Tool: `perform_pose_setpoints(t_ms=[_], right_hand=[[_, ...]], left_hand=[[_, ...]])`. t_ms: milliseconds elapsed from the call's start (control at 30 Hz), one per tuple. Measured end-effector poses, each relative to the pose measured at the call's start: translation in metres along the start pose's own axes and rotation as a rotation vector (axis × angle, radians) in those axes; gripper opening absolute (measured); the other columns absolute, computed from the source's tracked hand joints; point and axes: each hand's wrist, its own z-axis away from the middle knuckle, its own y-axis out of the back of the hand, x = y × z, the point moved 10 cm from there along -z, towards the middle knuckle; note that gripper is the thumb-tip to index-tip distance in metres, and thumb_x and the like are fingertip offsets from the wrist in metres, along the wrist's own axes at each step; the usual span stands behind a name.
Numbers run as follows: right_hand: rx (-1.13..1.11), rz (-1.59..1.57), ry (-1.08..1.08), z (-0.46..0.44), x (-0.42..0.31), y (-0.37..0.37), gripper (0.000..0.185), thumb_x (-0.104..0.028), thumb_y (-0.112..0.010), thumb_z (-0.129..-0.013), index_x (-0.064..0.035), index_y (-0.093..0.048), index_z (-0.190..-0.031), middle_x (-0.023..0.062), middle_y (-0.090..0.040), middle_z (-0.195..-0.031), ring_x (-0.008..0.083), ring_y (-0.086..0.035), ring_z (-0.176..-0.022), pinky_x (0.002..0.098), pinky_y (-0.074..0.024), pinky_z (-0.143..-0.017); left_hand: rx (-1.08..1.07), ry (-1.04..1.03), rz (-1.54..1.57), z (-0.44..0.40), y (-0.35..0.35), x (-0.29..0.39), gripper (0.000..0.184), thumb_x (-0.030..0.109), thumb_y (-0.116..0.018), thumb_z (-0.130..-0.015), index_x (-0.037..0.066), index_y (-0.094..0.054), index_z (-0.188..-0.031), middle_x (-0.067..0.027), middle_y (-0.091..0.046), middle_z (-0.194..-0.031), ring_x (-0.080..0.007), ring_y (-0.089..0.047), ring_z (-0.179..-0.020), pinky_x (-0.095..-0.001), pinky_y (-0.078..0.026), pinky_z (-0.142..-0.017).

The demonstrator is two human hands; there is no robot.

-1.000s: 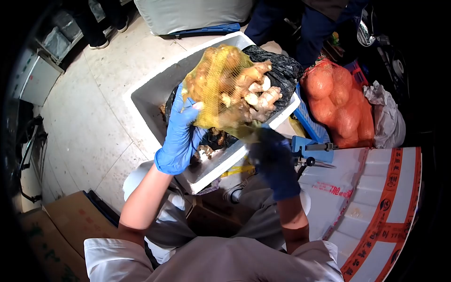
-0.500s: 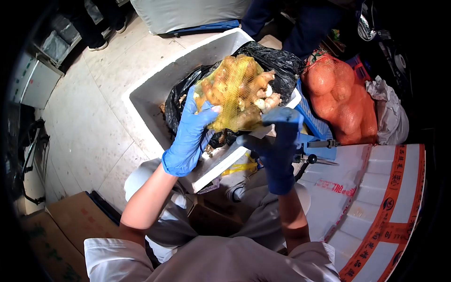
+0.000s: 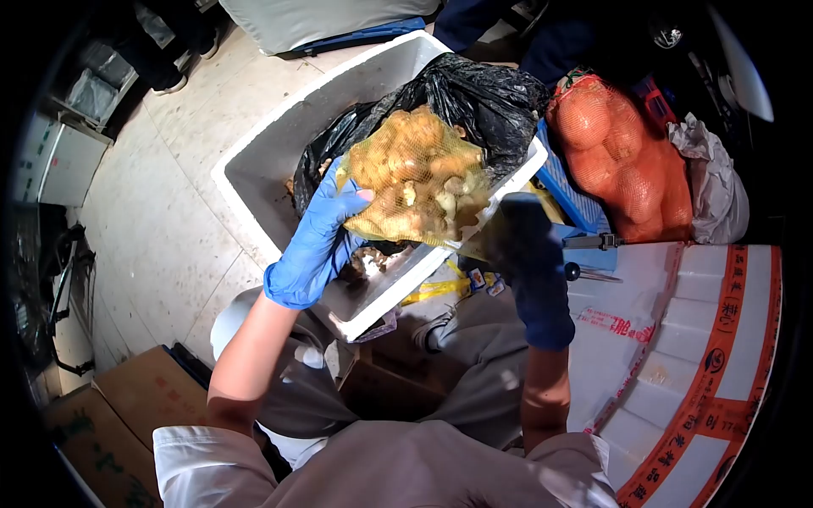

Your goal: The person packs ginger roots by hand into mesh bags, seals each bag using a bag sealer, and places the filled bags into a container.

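Note:
A yellow mesh bag of ginger (image 3: 415, 173) is held above a white foam box (image 3: 254, 182) lined with a black plastic bag (image 3: 483, 89). My left hand (image 3: 320, 222), in a blue glove, grips the bag's left side with the thumb on top. My right hand (image 3: 527, 254), also gloved, is in deep shadow at the bag's lower right. The netting stretches out to its fingers, which seem closed on the mesh end, though the fingertips are hard to see. Loose ginger bits and dirt lie in the box below.
To the right sit an orange net sack of round produce (image 3: 622, 157), a crumpled whitish bag (image 3: 711, 190) and a blue crate (image 3: 567, 190). A taped white foam box (image 3: 669, 356) stands near my right arm, cardboard boxes (image 3: 148, 385) at lower left. Another person's legs (image 3: 559, 46) are beyond the box.
My right hand has moved right and down, drawing the netting out. Ginger pieces that stuck out at the bag's right side are now covered by mesh. My left hand has shifted slightly left.

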Motion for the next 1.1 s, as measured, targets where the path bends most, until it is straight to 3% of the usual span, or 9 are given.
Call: perform_pose_setpoints(t_ms=[100,200,433,500,567,633,733,933,1100], right_hand=[[-0.009,0.690,0.060,0.003,-0.014,-0.006,0.021,-0.005,-0.067,-0.065,-0.0027,-0.052,-0.081,0.0022,-0.052,-0.068,0.0056,-0.046,-0.059,0.0177,-0.0343,-0.047],[0.293,0.147,0.149,0.017,-0.041,0.021,0.016,-0.001,-0.064,-0.066,-0.0011,-0.054,-0.078,0.0025,-0.052,-0.060,0.0063,-0.046,-0.047,0.0188,-0.0384,-0.047],[0.528,0.464,0.470,0.030,-0.067,0.066,0.009,-0.001,-0.056,-0.072,-0.0007,-0.052,-0.080,0.0030,-0.052,-0.070,0.0083,-0.048,-0.058,0.0189,-0.0404,-0.054],[0.350,-0.128,0.419,0.020,-0.071,0.071,0.011,-0.006,-0.053,-0.075,0.0000,-0.052,-0.084,0.0047,-0.053,-0.077,0.0092,-0.050,-0.068,0.0203,-0.0416,-0.060],[0.503,0.571,0.487,0.028,-0.082,0.082,0.015,-0.009,-0.054,-0.076,0.0003,-0.052,-0.088,0.0057,-0.054,-0.078,0.0098,-0.052,-0.072,0.0201,-0.0424,-0.064],[0.113,-0.060,0.288,0.007,-0.048,0.060,0.022,-0.013,-0.054,-0.077,0.0005,-0.051,-0.094,0.0061,-0.055,-0.079,0.0099,-0.053,-0.075,0.0197,-0.0424,-0.066],[-0.190,0.421,0.170,0.005,-0.025,0.018,0.042,-0.005,-0.061,-0.071,-0.0040,-0.045,-0.110,0.0064,-0.052,-0.104,0.0086,-0.050,-0.089,0.0238,-0.0423,-0.073],[-0.207,0.902,0.193,0.008,-0.027,0.000,0.028,-0.007,-0.064,-0.068,-0.0033,-0.055,-0.094,0.0049,-0.056,-0.089,0.0074,-0.052,-0.078,0.0213,-0.0421,-0.067],[0.218,0.074,0.328,0.013,-0.042,0.072,0.018,-0.017,-0.046,-0.084,-0.0017,-0.055,-0.087,0.0022,-0.050,-0.059,0.0078,-0.045,-0.049,0.0208,-0.0388,-0.047]], left_hand=[[0.025,-0.019,-0.052,0.003,0.001,-0.002,0.055,0.003,-0.051,-0.075,0.005,-0.027,-0.124,-0.0094,-0.042,-0.117,-0.0166,-0.046,-0.104,-0.0291,-0.043,-0.085],[0.062,-0.061,-0.066,0.003,0.010,-0.003,0.057,0.001,-0.051,-0.074,0.008,-0.027,-0.125,-0.0081,-0.042,-0.117,-0.0169,-0.045,-0.105,-0.0306,-0.041,-0.086],[0.011,-0.008,-0.070,0.010,0.011,0.000,0.066,0.010,-0.058,-0.068,0.006,-0.026,-0.126,-0.0090,-0.039,-0.121,-0.0198,-0.042,-0.109,-0.0322,-0.036,-0.091],[-0.032,0.075,-0.082,0.017,0.016,-0.009,0.070,0.013,-0.059,-0.065,0.004,-0.026,-0.126,-0.0094,-0.039,-0.121,-0.0197,-0.041,-0.110,-0.0322,-0.035,-0.093],[-0.057,0.102,-0.093,0.021,0.014,-0.012,0.073,0.015,-0.061,-0.063,0.003,-0.024,-0.126,-0.0096,-0.039,-0.121,-0.0198,-0.041,-0.111,-0.0319,-0.035,-0.093],[-0.068,0.170,-0.053,0.024,0.017,-0.022,0.074,0.014,-0.061,-0.063,0.003,-0.024,-0.126,-0.0093,-0.039,-0.122,-0.0198,-0.041,-0.111,-0.0318,-0.035,-0.092],[-0.069,0.219,-0.068,0.023,0.022,-0.036,0.075,0.014,-0.062,-0.063,0.003,-0.023,-0.126,-0.0090,-0.037,-0.123,-0.0199,-0.040,-0.111,-0.0321,-0.034,-0.093],[-0.092,0.295,-0.033,0.022,0.009,-0.051,0.074,0.012,-0.062,-0.063,0.003,-0.024,-0.126,-0.0080,-0.038,-0.122,-0.0194,-0.040,-0.111,-0.0323,-0.033,-0.093],[-0.060,0.306,-0.055,0.022,0.020,-0.056,0.074,0.014,-0.063,-0.062,0.003,-0.025,-0.125,-0.0087,-0.038,-0.121,-0.0199,-0.040,-0.110,-0.0326,-0.033,-0.094]])
